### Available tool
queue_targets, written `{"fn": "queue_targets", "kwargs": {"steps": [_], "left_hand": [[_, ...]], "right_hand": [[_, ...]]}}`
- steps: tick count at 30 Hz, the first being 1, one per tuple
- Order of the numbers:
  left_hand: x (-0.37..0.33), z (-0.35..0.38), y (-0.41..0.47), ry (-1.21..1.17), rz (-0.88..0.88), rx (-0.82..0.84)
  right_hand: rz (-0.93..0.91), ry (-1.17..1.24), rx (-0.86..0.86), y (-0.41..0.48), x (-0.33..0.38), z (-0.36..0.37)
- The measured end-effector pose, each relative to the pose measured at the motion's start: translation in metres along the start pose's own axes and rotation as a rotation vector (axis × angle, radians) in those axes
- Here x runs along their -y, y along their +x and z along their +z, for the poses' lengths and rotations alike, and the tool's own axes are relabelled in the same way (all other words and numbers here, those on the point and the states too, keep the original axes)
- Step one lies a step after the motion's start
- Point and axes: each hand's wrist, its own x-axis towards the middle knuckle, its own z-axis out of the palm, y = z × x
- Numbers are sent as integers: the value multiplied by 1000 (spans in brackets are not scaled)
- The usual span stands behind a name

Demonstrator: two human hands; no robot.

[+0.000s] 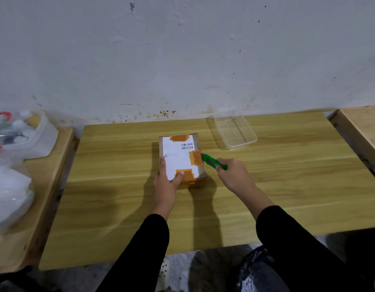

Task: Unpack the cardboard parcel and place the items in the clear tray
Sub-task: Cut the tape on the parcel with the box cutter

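Note:
A small cardboard parcel (182, 158) lies in the middle of the wooden table (287, 186). It has a white shipping label and orange tape patches on top. My left hand (167, 182) grips its near left corner, thumb on the near tape patch. My right hand (233, 173) holds a green box cutter (213, 161), whose tip touches the tape patch on the parcel's right edge. The clear tray (235, 131) stands empty at the back of the table, to the right of the parcel.
A second wooden table on the left carries a white tub of small items (24, 133) and clear plastic bags (7, 190). Another wooden surface (363, 127) adjoins on the right. A black bag (256, 272) lies on the floor by the table's front edge.

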Motion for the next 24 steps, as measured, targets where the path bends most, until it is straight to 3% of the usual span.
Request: {"fn": "queue_targets", "kwargs": {"steps": [8,15,20,24], "left_hand": [[-7,2,-4,17,-14,-49],[-6,2,-19,-28,123,-115],[-26,-19,26,220,177,-124],[-43,-36,67,649,429,146]], "right_hand": [[-13,132,2,-31,-22,5],[49,307,-204,-39,-42,4],[72,364,-221,-20,-35,9],[88,397,-216,-4,-26,16]]}}
